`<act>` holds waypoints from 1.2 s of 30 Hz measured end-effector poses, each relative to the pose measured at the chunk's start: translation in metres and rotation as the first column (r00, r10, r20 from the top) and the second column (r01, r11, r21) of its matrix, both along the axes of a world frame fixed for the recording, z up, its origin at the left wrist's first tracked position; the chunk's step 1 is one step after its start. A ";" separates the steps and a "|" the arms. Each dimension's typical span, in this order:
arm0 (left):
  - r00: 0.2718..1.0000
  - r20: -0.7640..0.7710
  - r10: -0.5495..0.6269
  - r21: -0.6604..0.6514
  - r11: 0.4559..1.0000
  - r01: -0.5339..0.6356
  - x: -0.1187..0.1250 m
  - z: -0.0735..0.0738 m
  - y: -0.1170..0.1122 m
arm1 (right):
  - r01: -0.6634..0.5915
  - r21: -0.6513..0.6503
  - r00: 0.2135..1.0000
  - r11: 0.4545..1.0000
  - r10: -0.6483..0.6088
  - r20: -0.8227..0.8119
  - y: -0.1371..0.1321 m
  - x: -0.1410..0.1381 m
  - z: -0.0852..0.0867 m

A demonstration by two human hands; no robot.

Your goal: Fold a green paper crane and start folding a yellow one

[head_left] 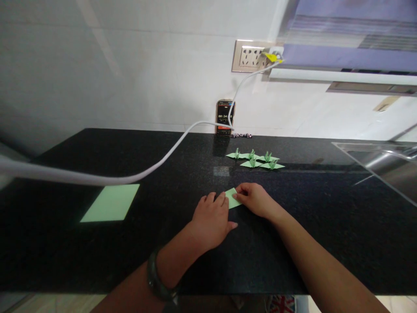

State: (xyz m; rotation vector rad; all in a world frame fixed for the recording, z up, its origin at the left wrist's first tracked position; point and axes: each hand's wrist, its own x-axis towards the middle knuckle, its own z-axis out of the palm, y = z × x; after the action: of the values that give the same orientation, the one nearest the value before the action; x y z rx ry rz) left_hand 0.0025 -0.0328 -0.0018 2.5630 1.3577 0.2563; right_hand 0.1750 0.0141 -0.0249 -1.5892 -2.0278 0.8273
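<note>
A small folded piece of light green paper (232, 199) lies on the black countertop between my hands. My left hand (212, 220) rests palm down over its left side, fingers laid out and thumb apart, hiding part of it. At the right edge, my right hand (255, 199) pinches the folded paper between thumb and fingers. Beyond the hands stand several folded green paper cranes (252, 162) in two close rows. Off to the left is a flat stack or sheet of green paper (112, 203).
A phone (225, 116) showing a timer leans against the white tiled wall. Its white cable (169, 158) arcs across the counter's left side and up to a wall socket (250, 56). A metal sink (391, 163) is set in at the right. The counter (260, 265) ends near my forearms.
</note>
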 end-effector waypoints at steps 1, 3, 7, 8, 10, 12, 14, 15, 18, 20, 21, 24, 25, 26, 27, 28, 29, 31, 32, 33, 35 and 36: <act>0.999 0.038 0.015 0.000 1.000 -0.015 0.000 0.000 0.001 | 0.013 -0.002 0.999 1.000 -0.013 -0.050 0.000 0.000 0.000; 0.983 0.170 0.076 0.001 0.997 -0.078 0.000 -0.001 0.007 | 0.062 -0.016 0.980 0.998 -0.064 -0.187 0.001 -0.001 0.001; 0.726 0.587 0.357 -0.139 0.928 -0.344 -0.002 0.000 0.022 | 0.149 -0.154 0.837 0.977 -0.208 -0.506 -0.004 -0.006 0.010; 0.617 0.667 0.417 -0.254 0.906 -0.338 -0.002 0.001 0.025 | 0.133 -0.184 0.801 0.974 -0.215 -0.558 -0.006 -0.009 0.012; 0.466 0.724 0.509 -0.502 0.852 -0.150 -0.004 0.003 0.030 | 0.099 -0.204 0.753 0.974 -0.207 -0.625 -0.011 -0.014 0.017; 0.367 0.725 0.583 -0.637 0.770 0.033 -0.005 0.005 0.032 | 0.087 -0.187 0.726 0.978 -0.191 -0.661 -0.015 -0.020 0.020; 0.276 0.722 0.635 -0.679 0.726 0.107 -0.005 0.007 0.033 | 0.128 -0.138 0.701 0.982 -0.188 -0.688 -0.017 -0.024 0.022; 0.235 0.722 0.651 -0.685 0.720 0.111 -0.005 0.007 0.033 | 0.164 -0.108 0.691 0.981 -0.192 -0.697 -0.018 -0.026 0.022; 0.190 0.730 0.657 -0.680 0.726 0.100 -0.004 0.008 0.033 | 0.233 -0.052 0.711 0.971 -0.207 -0.673 -0.018 -0.027 0.021; 0.196 0.739 0.644 -0.667 0.740 0.087 -0.004 0.007 0.033 | 0.259 -0.032 0.737 0.965 -0.219 -0.640 -0.018 -0.027 0.019; 0.196 0.747 0.636 -0.659 0.748 0.085 -0.004 0.006 0.033 | 0.270 -0.027 0.741 0.962 -0.226 -0.633 -0.018 -0.026 0.018; 0.207 0.752 0.626 -0.651 0.755 0.082 -0.003 0.003 0.034 | 0.303 0.010 0.759 0.953 -0.235 -0.607 -0.018 -0.026 0.016; 0.213 0.755 0.620 -0.647 0.758 0.086 -0.003 0.002 0.034 | 0.322 0.053 0.776 0.945 -0.231 -0.586 -0.018 -0.026 0.015; 0.214 0.756 0.619 -0.646 0.759 0.085 -0.004 0.001 0.035 | 0.332 0.123 0.807 0.935 -0.214 -0.551 -0.018 -0.026 0.015; 0.206 0.757 0.620 -0.645 0.760 0.084 -0.004 0.000 0.035 | 0.317 0.202 0.846 0.927 -0.180 -0.501 -0.018 -0.026 0.015; 0.193 0.755 0.626 -0.649 0.756 0.085 -0.004 0.000 0.036 | 0.296 0.281 0.879 0.913 -0.145 -0.453 -0.018 -0.025 0.015; 0.178 0.755 0.631 -0.652 0.753 0.093 -0.005 0.000 0.036 | 0.260 0.354 0.911 0.898 -0.106 -0.399 -0.017 -0.025 0.016; 0.166 0.754 0.636 -0.654 0.750 0.100 -0.006 0.000 0.037 | 0.184 0.470 0.953 0.863 -0.038 -0.302 -0.016 -0.023 0.017; 0.161 0.751 0.640 -0.658 0.746 0.104 -0.006 0.001 0.038 | 0.161 0.514 0.963 0.843 -0.020 -0.268 -0.016 -0.022 0.017; 0.155 0.749 0.644 -0.661 0.743 0.109 -0.007 0.002 0.038 | 0.143 0.544 0.969 0.827 -0.006 -0.246 -0.016 -0.022 0.018; 0.142 0.744 0.653 -0.668 0.733 0.130 -0.007 0.003 0.039 | 0.128 0.555 0.971 0.822 0.009 -0.238 -0.015 -0.023 0.019; 0.139 0.742 0.656 -0.670 0.729 0.140 -0.008 0.004 0.039 | 0.140 0.539 0.967 0.831 0.003 -0.256 -0.015 -0.023 0.019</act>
State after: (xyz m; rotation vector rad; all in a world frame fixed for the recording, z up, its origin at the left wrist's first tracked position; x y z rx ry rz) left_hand -0.0051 0.0065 0.0022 0.9626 1.0016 1.1096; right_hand 0.1515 -0.0012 -0.0063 -1.1530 -1.7944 0.3316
